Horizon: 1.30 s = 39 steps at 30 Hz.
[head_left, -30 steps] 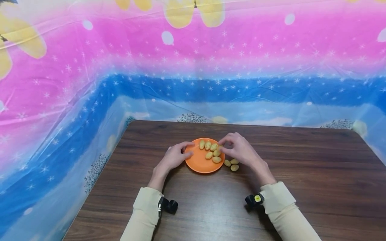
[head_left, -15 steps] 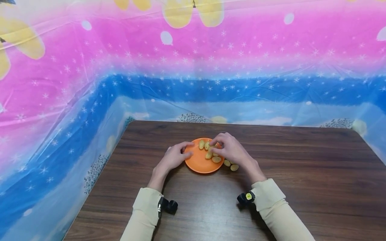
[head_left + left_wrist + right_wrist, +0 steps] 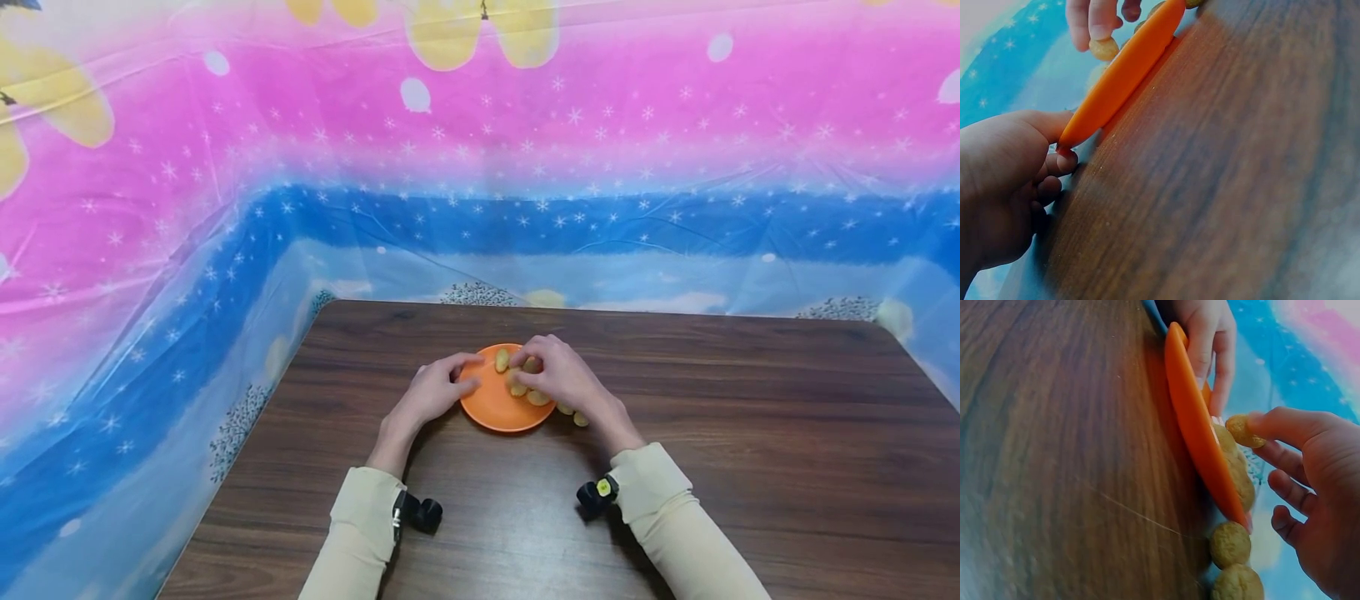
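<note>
Head view: the left hand (image 3: 431,390) holds the orange plate (image 3: 498,415) on the bench (image 3: 495,525); the right hand (image 3: 562,372) is over its lumps (image 3: 502,360). Left wrist: thumb and fingers grip the rim. Right wrist: the right hand pinches one lump (image 3: 1242,430) above the plate; a light pinch, kept low, should limit rolling.

A: Lettering, head view?
B: One candidate: yellow tag (image 3: 603,487) on the black right-wrist camera (image 3: 589,501). Faint marks on its face, too small and blurred to read.
A: Letters or digits?
B: Cannot tell which.
A: Left-wrist camera (image 3: 427,515)?
B: Pale patch (image 3: 397,523) on its outer edge; no characters legible.
A: Backdrop cloth (image 3: 480,221)?
B: Printed all over, but no readable word or number.
A: And the two wrist views?
B: Both soft in places; nothing legible in either.
</note>
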### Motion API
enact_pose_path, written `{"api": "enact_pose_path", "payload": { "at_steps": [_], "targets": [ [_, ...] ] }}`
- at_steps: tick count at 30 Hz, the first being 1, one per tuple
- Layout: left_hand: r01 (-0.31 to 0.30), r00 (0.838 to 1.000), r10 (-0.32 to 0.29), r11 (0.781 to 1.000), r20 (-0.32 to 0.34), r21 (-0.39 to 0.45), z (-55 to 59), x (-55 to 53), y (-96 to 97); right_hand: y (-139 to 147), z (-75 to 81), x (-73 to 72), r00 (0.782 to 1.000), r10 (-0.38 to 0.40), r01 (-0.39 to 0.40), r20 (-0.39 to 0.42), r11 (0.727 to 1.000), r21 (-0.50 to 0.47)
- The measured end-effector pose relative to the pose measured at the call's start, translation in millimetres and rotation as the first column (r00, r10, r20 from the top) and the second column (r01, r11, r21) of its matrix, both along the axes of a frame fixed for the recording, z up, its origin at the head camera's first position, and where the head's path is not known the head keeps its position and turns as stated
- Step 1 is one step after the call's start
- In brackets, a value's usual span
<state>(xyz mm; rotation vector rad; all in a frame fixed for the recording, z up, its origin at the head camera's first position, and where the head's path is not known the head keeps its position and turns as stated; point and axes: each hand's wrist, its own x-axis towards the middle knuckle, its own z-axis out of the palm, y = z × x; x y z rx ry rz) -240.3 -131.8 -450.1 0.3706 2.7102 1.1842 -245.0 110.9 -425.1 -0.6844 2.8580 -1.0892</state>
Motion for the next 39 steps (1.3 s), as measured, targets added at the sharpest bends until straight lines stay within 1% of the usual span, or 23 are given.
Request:
{"api": "enact_pose_path", "payload": {
  "at_steps": [4, 6, 13, 16, 22, 28, 34, 39],
  "targets": [
    [-0.001, 1.0, 0.001, 1.0, 0.006, 0.003, -0.7, -0.2, -0.8, -7, -1.0, -0.9, 1.0, -0.002, 0.002, 0.019, 1.0, 0.007],
    [-0.002, 1.0, 0.002, 1.0, 0.01, 0.005, -0.8, -0.2, -0.9, -11, -1.9, -1.1, 1.0, 0.004, -0.004, 0.015, 1.0, 0.019],
    [-0.005, 1.0, 0.005, 1.0, 0.004, -0.007, 0.1, 0.0, 0.6, -19, -6.9, -0.2, 0.997, 0.01, -0.001, -0.075, 0.992, 0.124],
    [-0.007, 1.0, 0.007, 1.0, -0.008, -0.018, 0.2, -0.7, 1.3, -20, -8.0, 0.1, 0.996, 0.007, 0.005, -0.089, 0.991, 0.131],
    [-0.012, 1.0, 0.012, 1.0, 0.0, -0.013, -0.4, -0.8, 1.0, -20, -9.5, 1.0, 0.994, 0.011, 0.006, -0.107, 0.987, 0.158],
    [-0.016, 1.0, 0.016, 1.0, 0.006, -0.012, -0.8, -0.9, 0.3, -16, -7.1, 5.0, 0.993, 0.004, 0.011, -0.121, 0.992, 0.126],
    [-0.02, 1.0, 0.02, 1.0, 0.005, -0.023, -0.2, -0.8, 0.8, -5, 1.1, 10.4, 0.996, -0.033, 0.037, -0.087, 0.998, 0.043],
    [-0.019, 1.0, 0.019, 0.999, -0.001, -0.03, -0.3, -1.6, 0.9, 6, 7.1, 13.5, 0.994, -0.044, 0.047, -0.103, 0.999, 0.028]
  ]
}}
